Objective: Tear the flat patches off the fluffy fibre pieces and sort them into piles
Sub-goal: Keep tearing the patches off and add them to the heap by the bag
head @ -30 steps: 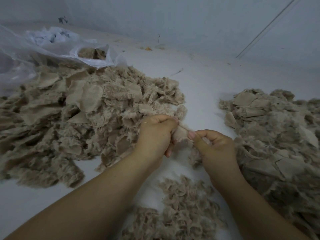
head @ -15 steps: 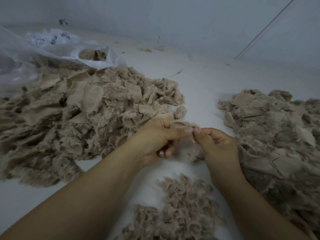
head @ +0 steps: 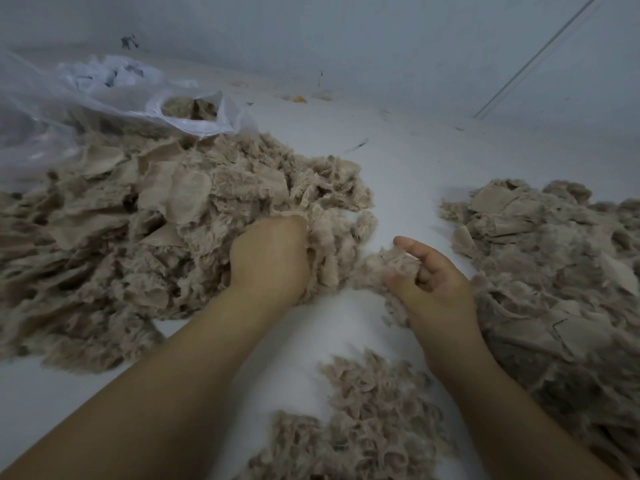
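Three heaps of tan fibre ring the hands on the pale worktop [head: 408,174]; the left hand [head: 270,258] is dug into the near edge of the big heap [head: 145,237], its fingers buried in the fluff, so whether they grasp anything cannot be told; the right hand [head: 433,289] lies apart from it, fingers [head: 414,244] curled loosely round a fluffy tuft [head: 381,268] held against the palm; just right of those fingers spreads a heap [head: 554,258] with many flat patches; nearer the person than both hands lies a smaller fluffy pile [head: 367,427]; beyond the left fingers a clear plastic bag [head: 194,116] holds more fibre; a pale wall [head: 346,36] rises behind; no writing is legible.
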Available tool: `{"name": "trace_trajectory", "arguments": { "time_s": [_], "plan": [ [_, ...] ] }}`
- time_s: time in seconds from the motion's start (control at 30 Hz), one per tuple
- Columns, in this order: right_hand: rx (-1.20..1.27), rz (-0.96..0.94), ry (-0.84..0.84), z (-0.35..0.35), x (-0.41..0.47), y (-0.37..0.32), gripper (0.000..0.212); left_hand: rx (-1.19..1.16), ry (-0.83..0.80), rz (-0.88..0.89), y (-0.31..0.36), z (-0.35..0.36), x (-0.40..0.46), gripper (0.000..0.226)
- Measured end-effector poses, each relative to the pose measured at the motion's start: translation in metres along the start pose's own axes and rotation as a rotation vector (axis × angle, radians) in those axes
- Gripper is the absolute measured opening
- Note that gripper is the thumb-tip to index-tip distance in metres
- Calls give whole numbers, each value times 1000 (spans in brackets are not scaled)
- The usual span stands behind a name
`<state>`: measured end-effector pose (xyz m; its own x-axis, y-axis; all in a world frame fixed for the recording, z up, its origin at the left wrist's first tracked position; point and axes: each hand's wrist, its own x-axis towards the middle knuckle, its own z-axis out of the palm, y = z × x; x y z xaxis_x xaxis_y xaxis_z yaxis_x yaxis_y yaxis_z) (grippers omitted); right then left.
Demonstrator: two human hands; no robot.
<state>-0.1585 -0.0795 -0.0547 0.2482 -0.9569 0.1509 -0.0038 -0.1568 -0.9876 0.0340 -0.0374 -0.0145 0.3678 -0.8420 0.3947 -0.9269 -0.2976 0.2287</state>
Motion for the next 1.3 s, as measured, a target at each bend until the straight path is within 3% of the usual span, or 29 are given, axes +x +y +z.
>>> {"name": "trace_trajectory", "arguments": {
  "time_s": [0.1, 0.17, 0.3, 0.33, 0.37, 0.4, 0.47, 0.6, 0.67, 0.73, 0.83, 0.97, 1.13, 1.3],
  "plan": [
    [6, -12, 3, 0, 0, 0, 37, -149, 152, 149, 14, -2, -6, 12],
    [25, -22, -36, 2, 0, -1, 37, -336, 117, 165, 29, -4, -9, 10],
    [17, -43, -95, 4, -2, -1, 51, -616, -492, 24, 46, 0, -10, 54],
    [11, -47, -114, 4, -2, -1, 56, -681, -548, -15, 46, 2, -10, 48],
    [3, -55, -127, 4, -2, -2, 58, -754, -555, -37, 44, 5, -10, 27],
    [-8, -64, -130, 4, -3, -3, 57, -828, -546, -60, 43, 4, -10, 11],
    [-23, -81, -103, 3, -3, -3, 51, -947, -535, -87, 41, 5, -9, 28],
    [-23, -87, -75, 3, -3, -5, 37, -1088, -513, -126, 41, -4, -8, 23],
    [-47, -96, -84, 2, -4, -5, 42, -1060, -539, -71, 43, -4, -11, 37],
    [-90, -116, -88, 2, -5, -5, 47, -1018, -551, -2, 44, -1, -13, 35],
    [-80, -118, -73, 2, -5, -3, 36, -958, -437, 21, 44, 4, -12, 7],
    [-76, -120, -29, 4, -4, -4, 36, -907, -243, 53, 44, 6, -9, 21],
    [-182, -211, -22, 5, -5, -6, 14, -957, -117, 61, 44, 7, -10, 18],
    [-133, -138, 133, 0, 0, -3, 26, -1066, -46, 47, 45, 9, -14, 16]
  ]
}}
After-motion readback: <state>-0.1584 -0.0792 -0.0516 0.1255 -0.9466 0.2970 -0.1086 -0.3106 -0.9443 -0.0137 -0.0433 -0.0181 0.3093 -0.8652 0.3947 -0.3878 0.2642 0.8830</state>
